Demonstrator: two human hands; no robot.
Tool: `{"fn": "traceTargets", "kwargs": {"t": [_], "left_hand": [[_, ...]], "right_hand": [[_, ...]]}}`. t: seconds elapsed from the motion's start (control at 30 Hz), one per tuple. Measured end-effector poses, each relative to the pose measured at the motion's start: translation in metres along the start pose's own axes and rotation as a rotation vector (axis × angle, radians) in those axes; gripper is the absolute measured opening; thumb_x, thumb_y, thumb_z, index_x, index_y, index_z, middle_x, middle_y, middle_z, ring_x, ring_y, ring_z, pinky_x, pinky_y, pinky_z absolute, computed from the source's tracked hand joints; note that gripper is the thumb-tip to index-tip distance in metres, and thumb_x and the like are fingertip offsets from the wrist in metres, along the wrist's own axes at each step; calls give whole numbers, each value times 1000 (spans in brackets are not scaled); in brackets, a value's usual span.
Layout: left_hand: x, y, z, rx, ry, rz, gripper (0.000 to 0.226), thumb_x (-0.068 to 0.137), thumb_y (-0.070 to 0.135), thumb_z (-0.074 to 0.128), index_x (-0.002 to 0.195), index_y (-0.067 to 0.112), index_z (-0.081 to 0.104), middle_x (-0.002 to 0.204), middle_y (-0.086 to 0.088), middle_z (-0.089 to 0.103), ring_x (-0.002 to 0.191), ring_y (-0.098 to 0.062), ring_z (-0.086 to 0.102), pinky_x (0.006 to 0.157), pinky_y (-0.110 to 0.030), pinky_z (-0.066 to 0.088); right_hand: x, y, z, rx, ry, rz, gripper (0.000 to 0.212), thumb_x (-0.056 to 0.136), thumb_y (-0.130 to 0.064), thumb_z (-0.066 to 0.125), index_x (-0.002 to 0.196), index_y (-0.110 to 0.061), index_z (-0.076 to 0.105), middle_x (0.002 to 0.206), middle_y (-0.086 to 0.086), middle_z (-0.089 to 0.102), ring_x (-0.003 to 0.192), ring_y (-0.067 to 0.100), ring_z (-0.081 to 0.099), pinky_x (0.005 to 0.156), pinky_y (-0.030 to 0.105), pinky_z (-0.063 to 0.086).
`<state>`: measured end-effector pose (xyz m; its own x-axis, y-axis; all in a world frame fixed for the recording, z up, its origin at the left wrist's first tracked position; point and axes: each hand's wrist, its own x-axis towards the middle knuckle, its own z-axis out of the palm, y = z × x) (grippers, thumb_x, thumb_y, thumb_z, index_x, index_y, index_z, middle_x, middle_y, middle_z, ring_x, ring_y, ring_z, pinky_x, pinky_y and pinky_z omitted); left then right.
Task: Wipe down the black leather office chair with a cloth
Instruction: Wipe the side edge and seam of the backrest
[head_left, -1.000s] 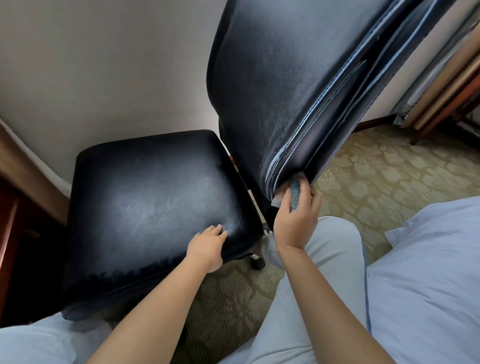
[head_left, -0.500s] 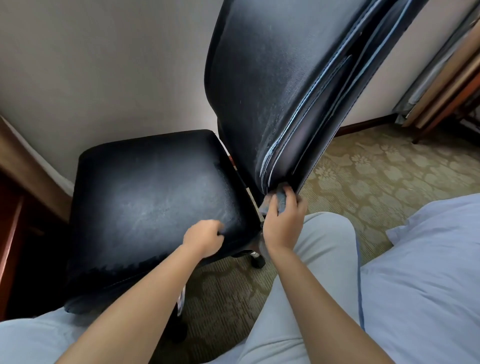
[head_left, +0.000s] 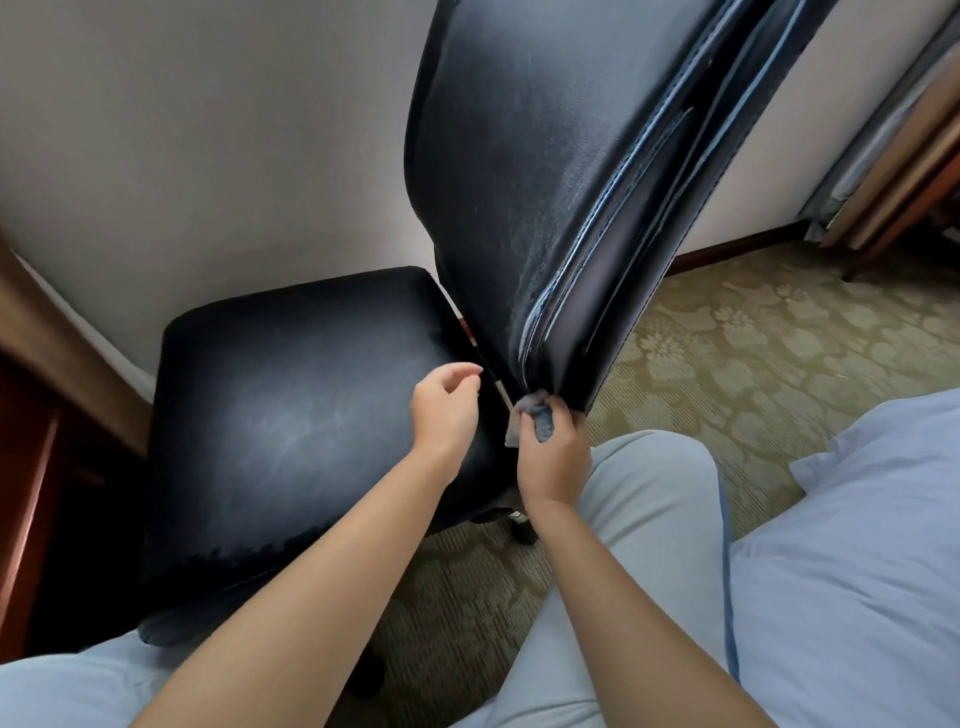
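The black leather office chair fills the middle of the head view: its seat (head_left: 291, 410) lies low at the left and its tall backrest (head_left: 540, 171) rises to the right, edge-on, with pale stitched seams. My right hand (head_left: 553, 457) is shut on a small blue-grey cloth (head_left: 535, 418), pressing it against the bottom corner of the backrest. My left hand (head_left: 444, 410) hovers just above the seat's right rear corner, fingers loosely curled and apart, holding nothing.
A plain wall stands behind the chair. Wooden furniture (head_left: 31, 467) borders the left edge. Patterned green carpet (head_left: 753, 353) spreads to the right, with a caster (head_left: 524, 532) under the seat. My pale trouser legs (head_left: 649, 519) and light shirt (head_left: 857, 571) fill the bottom right.
My left hand has let go of the seat's edge and lifted up and to the right. My right hand has slid the cloth down to the backrest's bottom corner.
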<state>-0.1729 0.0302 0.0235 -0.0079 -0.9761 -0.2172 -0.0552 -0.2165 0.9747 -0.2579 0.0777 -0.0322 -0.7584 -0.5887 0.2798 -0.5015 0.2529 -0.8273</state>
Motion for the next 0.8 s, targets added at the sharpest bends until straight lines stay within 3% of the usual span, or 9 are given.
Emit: {"fn": "traceTargets", "kwargs": {"t": [0.1, 0.2, 0.27, 0.4, 0.47, 0.53, 0.67, 0.8], "left_hand": [[9, 17, -2, -47, -1, 66, 22, 95, 11, 48, 100, 20, 67, 102, 4, 63, 111, -19, 58, 101, -41, 46], [14, 41, 1, -112, -73, 105, 31, 101, 26, 37, 118, 21, 63, 121, 10, 58, 122, -11, 50, 109, -41, 38], [15, 56, 6, -119, -167, 128, 44, 104, 37, 23, 131, 23, 55, 137, 9, 49, 130, -8, 41, 115, -41, 29], [9, 71, 15, -121, -393, 120, 57, 102, 45, 7, 144, 21, 37, 149, 9, 37, 138, -3, 30, 119, -38, 15], [9, 69, 19, -130, -415, 116, 58, 102, 45, 8, 145, 18, 36, 150, 9, 37, 137, -2, 29, 119, -35, 16], [12, 63, 21, -125, -402, 134, 57, 103, 44, 9, 144, 17, 38, 148, 9, 39, 135, 1, 31, 119, -34, 17], [21, 54, 22, -100, -386, 160, 55, 103, 42, 9, 142, 20, 40, 147, 9, 40, 137, -3, 30, 119, -38, 18], [23, 50, 20, -107, -402, 148, 56, 103, 43, 6, 143, 21, 39, 147, 11, 40, 133, 0, 32, 117, -37, 22]], "right_hand": [[8, -12, -6, 99, 115, -117, 20, 78, -9, 70, 97, -4, 70, 96, 12, 64, 90, 21, 59, 73, 8, 32], [15, -34, -9, 163, 208, -309, 23, 82, -19, 64, 96, -2, 68, 93, 9, 63, 87, 9, 52, 79, -2, 32], [16, -34, -4, 160, 226, -324, 28, 82, -24, 60, 97, -2, 68, 91, 10, 62, 85, 10, 53, 79, 1, 35], [10, -6, 8, 45, 123, -134, 23, 78, -16, 67, 98, -6, 69, 92, 14, 62, 83, 26, 61, 69, 25, 44], [9, 2, 7, 44, 45, 22, 23, 81, -12, 68, 103, -6, 69, 99, 16, 62, 90, 32, 60, 72, 24, 38], [13, -4, 4, 97, 60, 61, 21, 80, -10, 68, 101, -6, 70, 99, 14, 62, 91, 30, 60, 73, 18, 34], [20, -36, -2, 207, 209, -184, 17, 77, -9, 68, 91, -1, 69, 87, 9, 63, 83, 8, 53, 75, -1, 33], [21, -28, 5, 200, 236, -233, 27, 80, -22, 63, 96, -1, 67, 90, 10, 64, 86, 10, 55, 79, 0, 34]]}}
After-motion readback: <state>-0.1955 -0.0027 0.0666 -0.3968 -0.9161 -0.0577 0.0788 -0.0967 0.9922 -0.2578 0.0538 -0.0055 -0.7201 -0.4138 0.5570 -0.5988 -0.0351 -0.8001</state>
